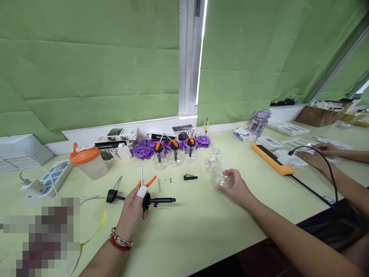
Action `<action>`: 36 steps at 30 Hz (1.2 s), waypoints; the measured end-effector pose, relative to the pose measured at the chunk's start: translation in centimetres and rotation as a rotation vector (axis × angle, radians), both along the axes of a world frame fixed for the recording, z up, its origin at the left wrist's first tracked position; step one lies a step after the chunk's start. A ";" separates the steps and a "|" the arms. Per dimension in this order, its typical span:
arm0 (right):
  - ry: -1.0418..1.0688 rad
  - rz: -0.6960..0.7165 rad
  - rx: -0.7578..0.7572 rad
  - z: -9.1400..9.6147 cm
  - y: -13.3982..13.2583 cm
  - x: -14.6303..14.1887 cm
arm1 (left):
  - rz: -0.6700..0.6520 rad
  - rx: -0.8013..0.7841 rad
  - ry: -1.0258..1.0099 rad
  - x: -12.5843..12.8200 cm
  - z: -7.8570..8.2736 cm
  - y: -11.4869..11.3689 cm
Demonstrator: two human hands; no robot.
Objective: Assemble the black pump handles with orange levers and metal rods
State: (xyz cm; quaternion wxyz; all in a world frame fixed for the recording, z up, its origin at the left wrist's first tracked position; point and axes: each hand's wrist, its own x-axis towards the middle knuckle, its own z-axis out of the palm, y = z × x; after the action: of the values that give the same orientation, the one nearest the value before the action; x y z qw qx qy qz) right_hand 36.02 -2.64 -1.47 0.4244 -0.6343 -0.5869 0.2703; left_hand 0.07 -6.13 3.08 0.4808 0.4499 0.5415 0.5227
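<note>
My left hand [131, 209], with white tape on the thumb, is closed around a black lid mechanism [163, 200] that has a long stem pointing right and a metal tube pointing up. An orange piece [151, 181] shows just behind it. My right hand [238, 188] grips a clear glass jar [220, 179] at its right side; the jar is tilted on the table. Two more glass jars [215, 152] stand beyond it. Between my hands lie a black part with a spring [190, 177], a metal pin [159, 185] and tiny brass pieces [170, 180]. Left of my left hand lies another black cap [111, 196].
Glass jars with black-and-orange tops [175, 156], purple plastic parts [142, 152] and boxes [118, 151] line the back. An orange-lidded cup [90, 163] stands left, near a power strip [56, 179]. A yellow power strip [271, 161] lies right, beside a co-worker's hands [317, 157].
</note>
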 end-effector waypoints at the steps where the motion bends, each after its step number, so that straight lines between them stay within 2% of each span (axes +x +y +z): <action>1: -0.052 -0.009 -0.006 0.0 0.3 0.1 | -0.003 -0.002 0.010 0.0 0.0 0.0; 7: -0.234 -0.073 -0.061 -0.1 2.4 -0.3 | -0.019 -0.011 0.008 -0.1 -0.3 0.1; 14: -0.235 -0.082 0.018 -0.9 6.5 -0.2 | -0.034 -0.017 0.012 -0.1 -1.0 0.4; 17: -0.174 -0.101 0.032 -1.0 7.3 -0.1 | -0.054 -0.023 0.008 0.0 -0.9 0.4; 20: -0.162 -0.221 0.158 -0.3 6.6 -1.0 | -0.066 -0.029 0.008 0.1 -0.5 0.3; 22: -0.247 -0.238 0.367 0.8 5.0 -2.6 | -0.076 -0.021 0.012 0.2 -0.3 0.3; 23: -0.312 -0.160 0.490 1.4 3.9 -3.7 | -0.085 -0.016 0.010 0.3 -0.2 0.3; 25: -0.463 0.151 0.662 2.6 1.6 -6.4 | -0.115 -0.010 -0.001 0.5 0.0 0.1; 27: -0.582 0.497 0.744 3.4 -0.7 -9.4 | -0.147 -0.012 -0.029 0.9 0.0 -0.3; 29: -0.628 0.718 0.757 3.8 -2.3 -11.9 | -0.187 -0.014 -0.053 1.2 0.0 -0.7; 31: -0.621 0.810 0.771 4.1 -3.1 -13.5 | -0.238 -0.007 -0.072 1.4 -0.2 -1.2; 33: -0.565 0.776 0.749 4.7 -3.3 -14.2 | -0.251 0.056 -0.064 1.2 -0.3 -1.4; 36: -0.317 0.683 0.557 6.2 -2.7 -14.3 | -0.125 0.357 0.066 0.6 -0.3 -1.5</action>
State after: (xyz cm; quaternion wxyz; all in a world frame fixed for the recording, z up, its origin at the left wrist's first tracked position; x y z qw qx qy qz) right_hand 21.70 -5.34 4.73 0.3704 -0.3001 -0.8699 0.1266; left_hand 0.68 -7.60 2.73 0.4070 0.5777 0.4267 0.5644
